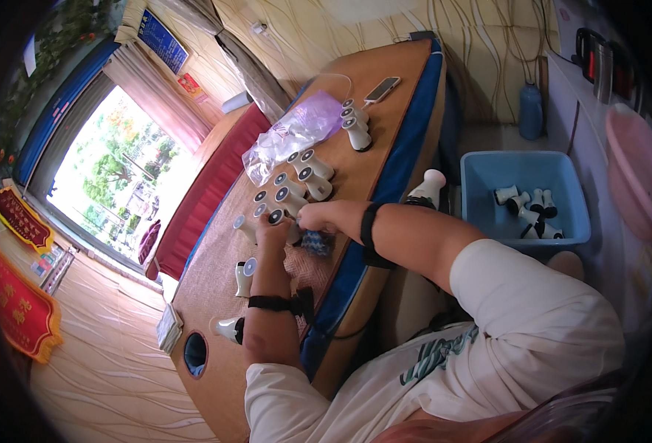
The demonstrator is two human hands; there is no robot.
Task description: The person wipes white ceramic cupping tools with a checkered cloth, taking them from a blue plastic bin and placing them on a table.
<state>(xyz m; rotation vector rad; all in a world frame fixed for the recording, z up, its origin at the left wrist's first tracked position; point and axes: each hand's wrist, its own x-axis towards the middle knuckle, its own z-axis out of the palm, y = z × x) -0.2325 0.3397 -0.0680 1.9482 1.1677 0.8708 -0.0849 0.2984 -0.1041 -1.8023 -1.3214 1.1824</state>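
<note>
My left hand (273, 233) grips a white, waisted handheld device (276, 216) with a dark ringed disc on its top. Beside it, my right hand (317, 216) bends in against the same device; its fingertips are hidden, so its hold is unclear. Just below that hand lies a blue patterned cloth (317, 242). Several similar white devices (315, 184) stand close together beyond my hands. Nearer my left forearm, one device (243, 279) stands and another (229, 329) lies on its side. All rest on a massage table (381, 133) with a brown mat.
A clear and purple plastic bag (298, 130) lies beyond the devices, near a phone (383, 90) on a cable. On the right, a blue plastic tub (525, 160) holds several white devices. Another device (430, 188) is beside my right forearm. A face hole (196, 354) pierces the table's near-left end.
</note>
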